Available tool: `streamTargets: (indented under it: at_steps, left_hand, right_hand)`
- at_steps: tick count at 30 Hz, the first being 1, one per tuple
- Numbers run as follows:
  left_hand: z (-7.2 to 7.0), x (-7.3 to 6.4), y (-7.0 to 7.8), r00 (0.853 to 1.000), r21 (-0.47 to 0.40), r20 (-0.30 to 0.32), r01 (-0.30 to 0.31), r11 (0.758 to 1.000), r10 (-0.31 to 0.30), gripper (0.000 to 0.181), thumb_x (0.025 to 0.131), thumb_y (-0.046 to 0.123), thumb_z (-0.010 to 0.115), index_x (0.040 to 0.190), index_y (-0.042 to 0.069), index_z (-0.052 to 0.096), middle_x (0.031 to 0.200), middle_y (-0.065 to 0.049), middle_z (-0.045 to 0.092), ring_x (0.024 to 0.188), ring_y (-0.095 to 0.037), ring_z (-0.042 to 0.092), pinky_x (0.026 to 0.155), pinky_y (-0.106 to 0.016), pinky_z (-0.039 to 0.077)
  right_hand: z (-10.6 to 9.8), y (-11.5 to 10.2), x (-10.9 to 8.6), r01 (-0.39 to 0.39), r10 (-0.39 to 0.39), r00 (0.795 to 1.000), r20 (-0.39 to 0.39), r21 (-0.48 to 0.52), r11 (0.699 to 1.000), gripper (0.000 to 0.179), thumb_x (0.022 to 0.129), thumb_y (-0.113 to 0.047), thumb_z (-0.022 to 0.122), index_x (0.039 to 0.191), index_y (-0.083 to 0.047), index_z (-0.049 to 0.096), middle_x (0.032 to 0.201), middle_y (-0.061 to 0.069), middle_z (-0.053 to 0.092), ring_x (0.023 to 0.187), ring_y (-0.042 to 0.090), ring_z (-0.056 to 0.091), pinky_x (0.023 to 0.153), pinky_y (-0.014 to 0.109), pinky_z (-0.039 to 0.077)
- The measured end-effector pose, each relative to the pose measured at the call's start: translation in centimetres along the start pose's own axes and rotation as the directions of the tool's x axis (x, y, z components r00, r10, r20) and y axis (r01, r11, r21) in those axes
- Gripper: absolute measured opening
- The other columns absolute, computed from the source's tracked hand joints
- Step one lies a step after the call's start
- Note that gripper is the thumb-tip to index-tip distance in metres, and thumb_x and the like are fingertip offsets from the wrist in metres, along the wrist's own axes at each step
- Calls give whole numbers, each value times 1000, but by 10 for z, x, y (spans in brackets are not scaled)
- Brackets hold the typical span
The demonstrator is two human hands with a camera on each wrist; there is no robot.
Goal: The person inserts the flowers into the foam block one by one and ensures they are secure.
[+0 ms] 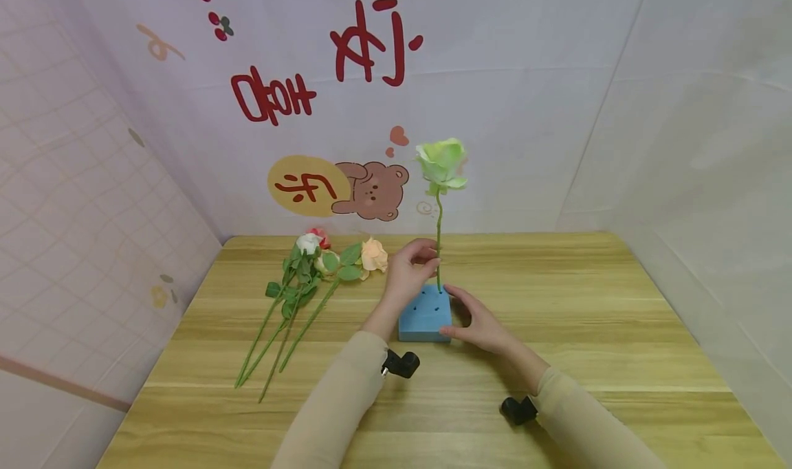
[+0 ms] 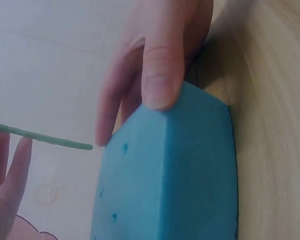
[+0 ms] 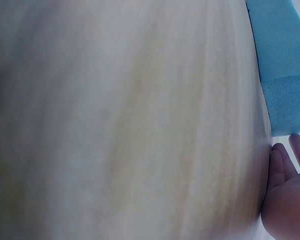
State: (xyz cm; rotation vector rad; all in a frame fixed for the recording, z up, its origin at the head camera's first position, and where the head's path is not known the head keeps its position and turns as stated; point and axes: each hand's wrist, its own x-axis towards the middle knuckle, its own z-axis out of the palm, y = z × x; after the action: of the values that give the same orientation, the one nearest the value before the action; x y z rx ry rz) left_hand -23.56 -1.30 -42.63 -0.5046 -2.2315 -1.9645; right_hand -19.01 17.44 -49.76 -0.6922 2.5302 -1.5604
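Note:
My left hand (image 1: pixel 409 269) pinches the green stem of an artificial rose (image 1: pixel 441 163) with pale green petals. It holds the rose upright above the back right part of a blue foam block (image 1: pixel 424 324). In the left wrist view the cut end of the stem (image 2: pixel 65 143) hangs just off the block's top face, apart from it. Several small holes dot that face. My right hand (image 1: pixel 479 324) grips the block's right side, thumb at the front corner and forefinger at the back corner. The right wrist view shows fingers beside the block (image 3: pixel 287 102), and petals lie outside both wrist views.
Several artificial roses lie on the left of the wooden table (image 1: pixel 588 318), among them a white rose (image 1: pixel 307 243) and a peach rose (image 1: pixel 374 255), stems towards the front. A printed cloth backdrop (image 1: pixel 526 111) rises behind the table, with cloth on both sides too.

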Motion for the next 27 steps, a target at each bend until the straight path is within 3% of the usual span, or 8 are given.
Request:
streamTargets:
  at_steps: [4,9,13,20,27]
  left_hand:
    - [1,2,-5,1000,-12,3,3,1000,-3,24,92,-3,67,115,-1,66,96,-16,65,89,-28,65,70,-32,59]
    - [1,3,-10,1000,-38,4,-10,999,10,23,91,-4,66,114,-1,66,94,-12,65,88,-24,65,69,-31,59]
    - [3,4,-8,999,-39,27,21,999,-19,25,92,-2,67,116,0,67,99,-16,65,92,-29,64,73,-37,60]
    - [8,5,-11,999,47,36,9,999,-10,25,91,-3,68,116,-2,67,97,-14,66,88,-26,64,67,-28,58]
    - [10,4,-15,999,99,40,-16,995,12,23,90,-2,69,112,3,69,95,-11,68,89,-23,65,67,-27,57]
  right_hand:
    - [-4,-17,-3,-5,5,1000,10,-3,1000,79,82,-5,79,146,10,35,148,31,38,137,49,34,111,63,23]
    - [-5,-19,-4,-16,16,1000,25,1,1000,79,83,-5,79,147,10,35,148,31,38,136,48,35,111,62,25]
    - [-6,-17,-4,-23,22,999,34,13,1000,80,84,-6,78,148,9,33,148,31,37,135,49,36,110,63,25]
    - [-7,-19,-3,-23,23,999,43,-5,1000,79,85,-6,78,148,10,33,148,32,37,135,50,36,109,64,26]
    - [1,20,2,-24,24,999,20,-7,1000,83,85,-11,79,152,-1,32,152,24,36,138,45,35,112,62,23]
